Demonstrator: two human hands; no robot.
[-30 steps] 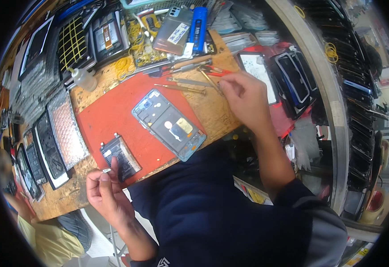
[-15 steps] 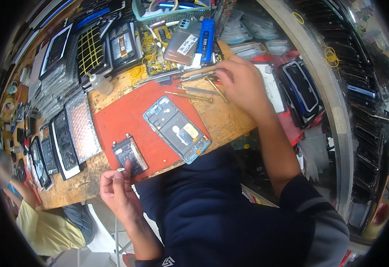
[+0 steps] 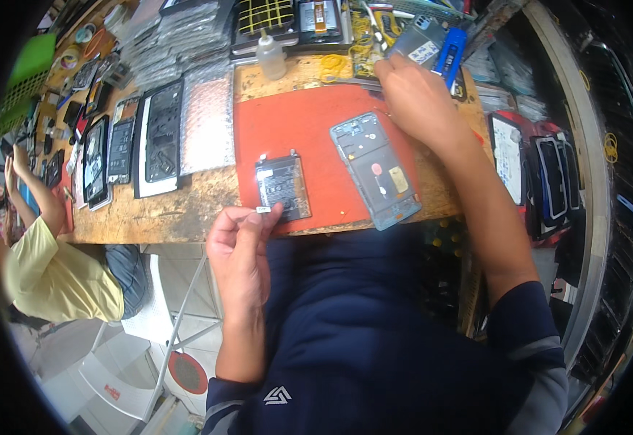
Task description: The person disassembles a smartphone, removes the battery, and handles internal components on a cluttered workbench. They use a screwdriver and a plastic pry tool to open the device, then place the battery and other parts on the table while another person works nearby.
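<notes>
My left hand [image 3: 240, 246] is at the front edge of the red mat [image 3: 294, 123], thumb and fingers pinched on a small white piece [image 3: 263, 209]. Just beyond the fingertips lies a dark flat phone battery [image 3: 283, 187]. To its right, an opened phone frame [image 3: 376, 171], grey inside with a pale blue rim, rests at a slant on the mat. My right hand [image 3: 414, 90] reaches to the mat's far right corner, beside a blue tool [image 3: 450, 56] and a phone back [image 3: 421, 42]. Its fingers point away and curl down, so whatever they touch is hidden.
A squeeze bottle [image 3: 271, 59] and yellow rubber bands [image 3: 335, 67] stand behind the mat. Bubble wrap [image 3: 207, 123] and phone parts [image 3: 158, 138] lie left. More phone frames [image 3: 550, 177] are at the right. A person in a yellow shirt [image 3: 70, 272] sits at far left.
The view has swung, shifting the bench rightward in the picture. My right hand, earlier at a wooden-handled tool, now covers the tool area. My left hand keeps its pinch on the white piece.
</notes>
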